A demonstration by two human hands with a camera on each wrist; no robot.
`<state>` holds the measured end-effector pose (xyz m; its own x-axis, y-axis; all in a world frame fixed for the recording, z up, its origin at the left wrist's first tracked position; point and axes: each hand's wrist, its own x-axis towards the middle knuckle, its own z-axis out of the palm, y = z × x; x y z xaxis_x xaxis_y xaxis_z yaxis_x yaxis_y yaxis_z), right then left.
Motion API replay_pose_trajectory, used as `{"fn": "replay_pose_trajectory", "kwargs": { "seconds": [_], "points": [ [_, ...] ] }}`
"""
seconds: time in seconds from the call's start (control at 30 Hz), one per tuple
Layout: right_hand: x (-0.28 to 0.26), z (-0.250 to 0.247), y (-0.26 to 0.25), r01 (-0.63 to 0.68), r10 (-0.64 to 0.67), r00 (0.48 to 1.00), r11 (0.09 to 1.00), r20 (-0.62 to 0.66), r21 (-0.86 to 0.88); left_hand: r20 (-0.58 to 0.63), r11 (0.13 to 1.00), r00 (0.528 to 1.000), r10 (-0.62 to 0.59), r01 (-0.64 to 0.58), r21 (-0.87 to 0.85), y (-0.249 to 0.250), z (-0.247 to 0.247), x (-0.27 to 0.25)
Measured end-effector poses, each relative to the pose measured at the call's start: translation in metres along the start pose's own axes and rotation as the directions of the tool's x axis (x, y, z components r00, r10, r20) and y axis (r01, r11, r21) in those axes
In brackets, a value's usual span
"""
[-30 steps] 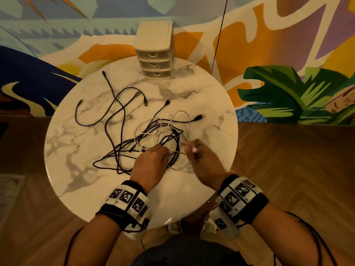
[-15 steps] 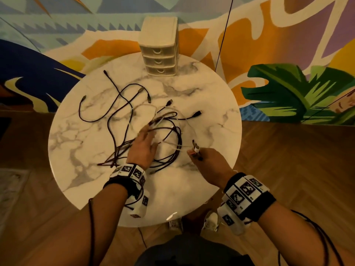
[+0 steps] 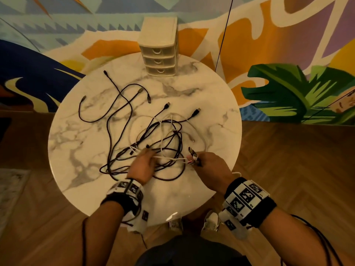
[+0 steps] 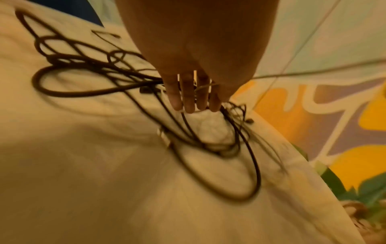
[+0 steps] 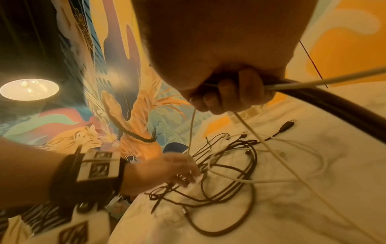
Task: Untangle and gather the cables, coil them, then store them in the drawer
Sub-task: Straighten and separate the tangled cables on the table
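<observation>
A tangle of black and white cables (image 3: 163,135) lies on the round marble table (image 3: 76,141). My left hand (image 3: 148,156) reaches into its near side with straight fingers (image 4: 188,99) touching the strands; a white strand crosses them. My right hand (image 3: 196,160) grips a white cable and a black cable near their plugs (image 3: 193,155), fingers curled round them (image 5: 219,99). A white cable runs taut from that hand toward the left hand (image 5: 188,175). A small beige three-drawer unit (image 3: 159,52) stands at the table's far edge, all drawers shut.
Loose black cable ends (image 3: 107,73) trail over the table's far left. A painted mural wall rises right behind the table, with a thin black cord (image 3: 222,35) hanging down it. Wooden floor surrounds the table; my shoes (image 3: 211,221) show under its near edge.
My left hand reached forward into the tangle, then drew back to its near side. My right hand kept hold of the cable ends and stayed at the near right.
</observation>
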<state>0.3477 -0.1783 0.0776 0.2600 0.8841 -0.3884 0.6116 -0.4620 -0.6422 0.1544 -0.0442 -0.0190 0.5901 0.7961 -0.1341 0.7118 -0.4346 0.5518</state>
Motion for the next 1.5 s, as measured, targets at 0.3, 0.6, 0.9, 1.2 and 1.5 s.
{"fn": "replay_pose_trajectory", "kwargs": {
  "seconds": [0.3, 0.6, 0.9, 1.2, 1.5],
  "points": [
    [0.004, 0.005, 0.027, -0.144, 0.142, 0.988, 0.989, 0.06, 0.034, 0.138, 0.995, 0.986, 0.088, -0.082, -0.049, -0.005, -0.011, 0.008],
    [-0.003, 0.0, 0.03, -0.102, 0.105, 0.994, 0.988, -0.017, 0.118, -0.003, 0.984, 1.0, 0.019, -0.018, 0.178, -0.009, -0.011, 0.007],
    [-0.01, 0.008, 0.051, 0.047, -0.048, 0.999, 0.949, -0.004, 0.312, 0.039, 0.932, 0.998, 0.056, -0.066, 0.356, -0.014, -0.024, -0.001],
    [-0.009, 0.005, 0.051, 0.074, -0.071, 0.997, 0.937, -0.023, 0.34, 0.009, 0.944, 0.983, 0.181, -0.176, 0.278, 0.023, 0.001, -0.015],
    [0.002, -0.008, 0.089, -0.175, 0.223, 0.969, 0.927, -0.111, 0.331, 0.323, 0.969, 0.932, 0.163, -0.213, 0.124, 0.063, -0.052, -0.002]
  ]
}}
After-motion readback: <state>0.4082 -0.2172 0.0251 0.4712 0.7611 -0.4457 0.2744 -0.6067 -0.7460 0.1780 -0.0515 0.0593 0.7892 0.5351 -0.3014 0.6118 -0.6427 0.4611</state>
